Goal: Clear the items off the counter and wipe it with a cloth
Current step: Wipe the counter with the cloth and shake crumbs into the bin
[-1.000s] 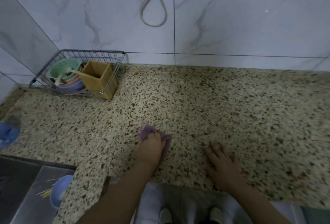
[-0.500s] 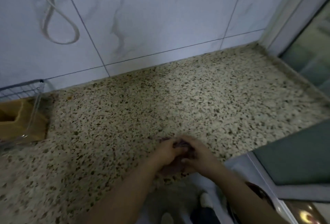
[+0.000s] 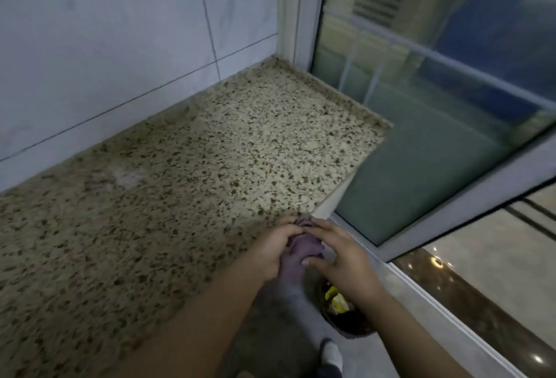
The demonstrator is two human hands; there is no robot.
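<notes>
Left hand: the left hand (image 3: 275, 249) has its fingers curled around the purple cloth (image 3: 304, 249) and grips it from the left side.
Right hand: the right hand (image 3: 341, 257) pinches the same cloth from the right, thumb low and fingers bent over the top.
Both hands: the 2 hands touch each other at the fingertips, with the cloth bunched up between them.
Cloth: it sits at the front right corner of the tabletop (image 3: 180, 197), right at the front edge, and part of it hangs down past the edge.
Tabletop edges: the back edge meets the tiled wall (image 3: 105, 31); the right edge stops at the window frame (image 3: 301, 10) and the glass (image 3: 436, 91).
Open room: the speckled top spreads out bare to the left of the hands and behind them.
Below the edge: the floor (image 3: 391, 356), a dark round bin (image 3: 343, 314) with something yellow inside, and a foot in a white sock (image 3: 331, 352).
</notes>
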